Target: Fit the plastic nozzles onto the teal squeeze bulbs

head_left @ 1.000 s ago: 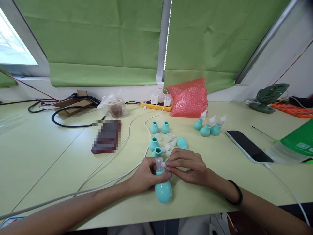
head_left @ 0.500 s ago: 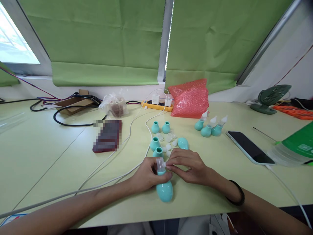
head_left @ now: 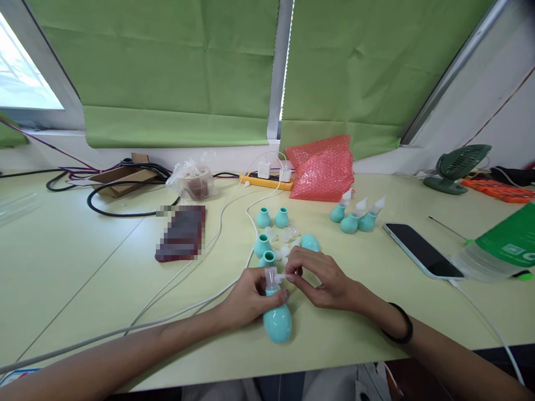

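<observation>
My left hand (head_left: pixel 251 295) is closed around the neck of a teal nasal aspirator bulb (head_left: pixel 277 323), its rounded end toward me. A clear collar (head_left: pixel 271 278) sits on the neck. My right hand (head_left: pixel 320 278) pinches the end of a small white tip (head_left: pixel 281 277) at the collar's side; its full shape is hidden by the fingers. Just beyond my hands stand several open teal bulbs (head_left: pixel 262 245), the nearest partly hidden. Beside them lie loose clear collars (head_left: pixel 286 235), small white pieces (head_left: pixel 285 252) and a teal bulb on its side (head_left: pixel 310 243).
Three bulbs fitted with clear collars and white tips (head_left: pixel 350 221) stand at the right. A phone (head_left: pixel 423 250) lies further right, near a green-labelled bottle (head_left: pixel 497 245). A white cable (head_left: pixel 200 303) crosses the left. Behind are a power strip (head_left: pixel 267 180) and red bubble wrap (head_left: pixel 321 172).
My right fingers have curled and drawn slightly away from the collar, so more of the white tip shows. My left hand keeps its hold. The whole view has shifted slightly.
</observation>
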`<state>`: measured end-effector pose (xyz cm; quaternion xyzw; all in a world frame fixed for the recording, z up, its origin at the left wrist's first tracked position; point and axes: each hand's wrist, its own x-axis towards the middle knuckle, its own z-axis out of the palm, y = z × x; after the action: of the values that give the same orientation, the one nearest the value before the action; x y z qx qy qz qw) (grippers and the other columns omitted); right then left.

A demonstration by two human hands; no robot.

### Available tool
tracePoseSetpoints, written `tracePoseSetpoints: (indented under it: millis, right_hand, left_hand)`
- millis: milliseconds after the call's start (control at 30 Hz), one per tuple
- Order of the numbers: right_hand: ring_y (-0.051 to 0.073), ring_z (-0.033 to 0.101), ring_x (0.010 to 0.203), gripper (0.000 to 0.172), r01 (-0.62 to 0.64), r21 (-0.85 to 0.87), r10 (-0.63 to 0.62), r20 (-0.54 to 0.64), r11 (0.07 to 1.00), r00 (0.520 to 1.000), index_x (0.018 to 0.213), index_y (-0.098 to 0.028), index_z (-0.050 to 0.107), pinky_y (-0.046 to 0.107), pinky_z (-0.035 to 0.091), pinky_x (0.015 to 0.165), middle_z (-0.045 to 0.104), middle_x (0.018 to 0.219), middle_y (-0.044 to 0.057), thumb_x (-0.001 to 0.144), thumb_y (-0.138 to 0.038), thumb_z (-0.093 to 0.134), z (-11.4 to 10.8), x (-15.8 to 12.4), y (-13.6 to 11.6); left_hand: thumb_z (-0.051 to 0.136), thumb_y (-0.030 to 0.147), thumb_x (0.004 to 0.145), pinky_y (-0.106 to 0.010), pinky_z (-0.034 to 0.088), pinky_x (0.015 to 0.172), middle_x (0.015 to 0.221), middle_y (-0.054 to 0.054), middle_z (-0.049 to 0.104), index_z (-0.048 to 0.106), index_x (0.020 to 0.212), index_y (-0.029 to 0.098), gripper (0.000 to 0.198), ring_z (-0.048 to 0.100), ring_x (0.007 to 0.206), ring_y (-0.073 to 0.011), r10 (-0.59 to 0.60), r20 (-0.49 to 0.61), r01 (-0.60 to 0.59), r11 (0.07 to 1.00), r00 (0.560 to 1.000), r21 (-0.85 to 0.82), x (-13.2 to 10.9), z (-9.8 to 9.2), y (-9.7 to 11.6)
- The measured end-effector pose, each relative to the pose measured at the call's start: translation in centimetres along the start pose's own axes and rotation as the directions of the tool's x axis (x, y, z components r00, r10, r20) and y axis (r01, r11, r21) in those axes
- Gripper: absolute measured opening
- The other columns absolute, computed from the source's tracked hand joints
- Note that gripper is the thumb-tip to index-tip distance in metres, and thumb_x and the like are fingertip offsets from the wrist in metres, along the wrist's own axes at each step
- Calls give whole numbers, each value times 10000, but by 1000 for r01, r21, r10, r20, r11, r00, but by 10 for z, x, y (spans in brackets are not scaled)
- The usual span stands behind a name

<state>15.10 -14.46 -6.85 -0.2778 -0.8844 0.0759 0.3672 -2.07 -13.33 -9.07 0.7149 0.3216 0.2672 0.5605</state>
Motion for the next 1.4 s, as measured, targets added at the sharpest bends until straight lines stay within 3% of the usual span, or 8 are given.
tracePoseSetpoints:
  millis: [200,433,633,800,900,1033,1167,1400]
  right_hand:
    - [91,469,587,21,-99,129,103,-25,987,994,760,-162,508,205,431,531,534,663,15,749,-171,492,0,1,-5]
    - [107,498,537,37,11,159,14,-156,987,988,707,-165,581,252,440,544,562,556,9,724,-171,549,4,5,-2]
    - [98,467,546,83,-147,227,159,-32,963,987,671,-149,558,228,413,521,537,578,15,738,-184,522,1,5,-8]
    - [75,443,501,150,-408,672,309,270,618,912,647,-141,522,207,392,474,477,546,-15,727,-267,546,-7,3,5]
    - [68,395,433,214,-398,771,378,221,497,899,632,-151,506,196,339,400,432,481,-39,715,-344,547,-13,4,16]
    - [107,472,538,97,-435,291,478,-98,852,873,663,-147,571,245,387,505,546,595,20,703,-235,561,-14,3,26]
    - [151,507,632,83,-363,-250,331,-159,898,930,668,-151,608,273,394,571,595,634,48,693,-138,530,-4,-2,39]
    - [106,453,520,99,-362,-137,317,-269,922,910,643,-160,587,239,379,510,578,576,19,720,-178,528,-6,2,36]
  left_hand:
    - [527,333,707,-172,202,362,469,77,296,441,641,132,229,264,397,-37,-2,26,3,998,1000,-58,0,0,1]
    - [530,275,697,-176,213,384,488,72,299,463,641,125,174,273,426,-44,4,14,-4,1000,1000,-18,1,1,1]
    - [539,311,699,-186,212,413,518,58,302,494,661,112,207,264,472,-57,31,16,-31,999,999,-13,1,1,0]
    - [539,340,698,-188,207,427,533,56,280,437,608,127,252,247,491,-60,45,9,-45,998,999,-40,1,-1,-2]
    - [534,334,691,-179,203,410,515,66,267,369,565,150,278,244,466,-52,39,-68,-42,998,997,-41,1,0,-3]
    - [613,310,619,-177,226,410,485,73,313,394,571,151,275,268,447,-49,55,-74,-50,997,996,66,-2,1,0]
    - [621,341,631,-188,294,437,491,55,379,439,588,144,272,339,457,-65,113,-147,-87,981,983,172,-6,1,2]
    - [516,303,741,-213,365,530,645,-1,445,495,678,147,169,409,569,-105,370,-192,-268,872,909,409,-9,1,5]
